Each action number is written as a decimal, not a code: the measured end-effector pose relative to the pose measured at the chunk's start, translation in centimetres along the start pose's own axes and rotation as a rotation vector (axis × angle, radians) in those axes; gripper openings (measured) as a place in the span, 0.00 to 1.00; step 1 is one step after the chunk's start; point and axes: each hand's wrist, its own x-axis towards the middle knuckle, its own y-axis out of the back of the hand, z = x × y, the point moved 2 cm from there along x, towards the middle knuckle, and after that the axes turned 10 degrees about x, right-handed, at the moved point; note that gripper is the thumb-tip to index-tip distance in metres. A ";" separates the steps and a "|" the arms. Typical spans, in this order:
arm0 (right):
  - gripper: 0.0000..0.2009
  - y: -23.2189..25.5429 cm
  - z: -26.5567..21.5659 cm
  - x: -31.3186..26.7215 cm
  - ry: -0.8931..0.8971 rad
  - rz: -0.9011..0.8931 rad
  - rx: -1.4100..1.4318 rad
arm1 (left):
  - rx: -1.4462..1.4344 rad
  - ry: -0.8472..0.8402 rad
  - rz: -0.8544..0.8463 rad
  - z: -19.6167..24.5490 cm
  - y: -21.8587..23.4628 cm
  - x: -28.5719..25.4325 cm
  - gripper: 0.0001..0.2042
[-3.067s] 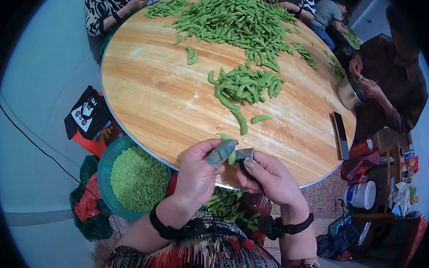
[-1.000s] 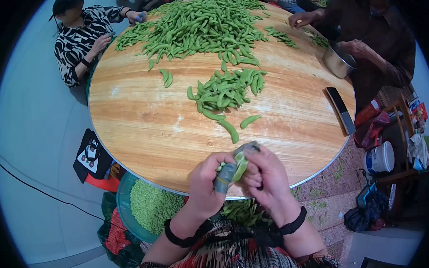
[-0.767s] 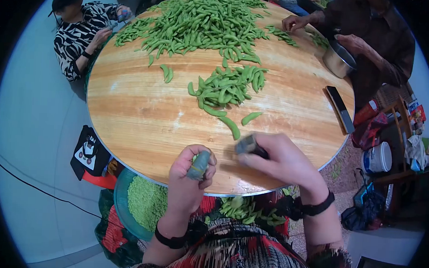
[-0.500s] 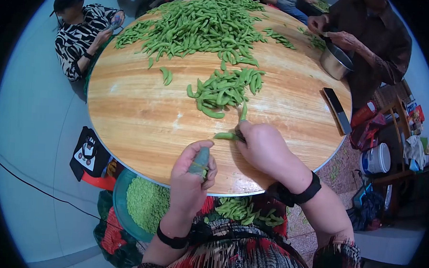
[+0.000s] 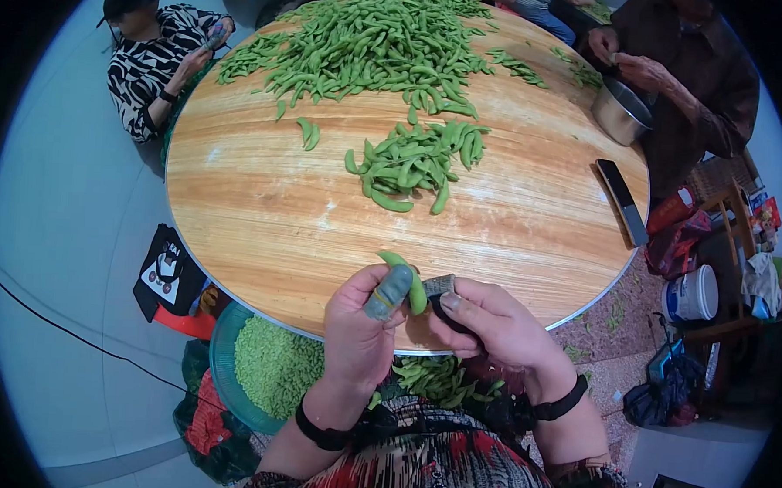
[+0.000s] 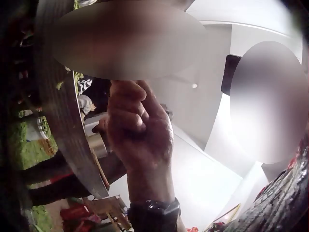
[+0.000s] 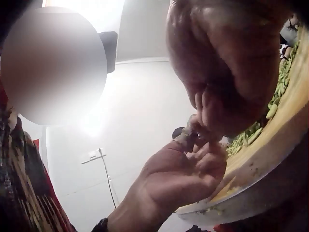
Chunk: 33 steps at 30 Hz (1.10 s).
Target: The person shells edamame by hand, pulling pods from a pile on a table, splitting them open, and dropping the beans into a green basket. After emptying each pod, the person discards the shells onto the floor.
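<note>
In the head view my left hand (image 5: 357, 325) pinches a green soybean pod (image 5: 417, 290) between its thumb and fingers. A grey-green cover with a yellow band wraps the thumb. My right hand (image 5: 501, 327) has its fingers curled beside the pod, a dark grey cover on the index finger right at the pod's edge. In the right wrist view the fingertips of my left hand (image 7: 178, 179) and right hand (image 7: 227, 63) meet, hiding the pod. The left wrist view shows the left hand (image 6: 140, 125) with curled fingers. A small heap of pods (image 5: 416, 162) lies ahead on the table.
A large pod pile (image 5: 373, 47) covers the far side of the round wooden table (image 5: 262, 203). A phone (image 5: 621, 202) and a metal pot (image 5: 622, 113) are at the right. A teal basin (image 5: 224, 368) of shelled beans stands lower left; several pods (image 5: 442, 381) lie below the table edge.
The right hand shelled a pod with the left, reached to the table, picked up another pod and brought it back to the left hand. One loose pod now lies against the small heap.
</note>
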 end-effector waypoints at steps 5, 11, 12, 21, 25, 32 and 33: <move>0.11 -0.3 0.4 0.0 -0.053 0.012 0.118 | 0.230 -0.082 0.051 -0.2 0.1 -0.2 0.04; 0.10 -0.5 -0.4 -0.9 -0.110 0.038 0.271 | 0.346 -0.189 0.034 0.4 -0.6 -0.4 0.03; 0.10 -0.4 -0.2 -0.9 -0.107 0.025 0.279 | 0.325 -0.151 0.022 0.5 -0.7 -0.4 0.04; 0.09 -1.0 1.1 -0.8 -0.150 0.050 0.388 | 0.184 -0.097 -0.200 -0.1 -0.2 0.0 0.06; 0.08 -0.8 1.2 -0.7 -0.193 0.053 0.476 | -0.061 -0.023 -0.369 -0.1 -0.4 0.3 0.07; 0.08 0.2 0.5 0.6 0.331 0.372 -0.736 | 0.692 -0.182 0.030 -1.0 -0.6 0.7 0.12; 0.08 0.2 0.3 0.8 0.363 0.409 -0.821 | 0.734 -0.211 0.048 -1.2 -0.6 0.9 0.14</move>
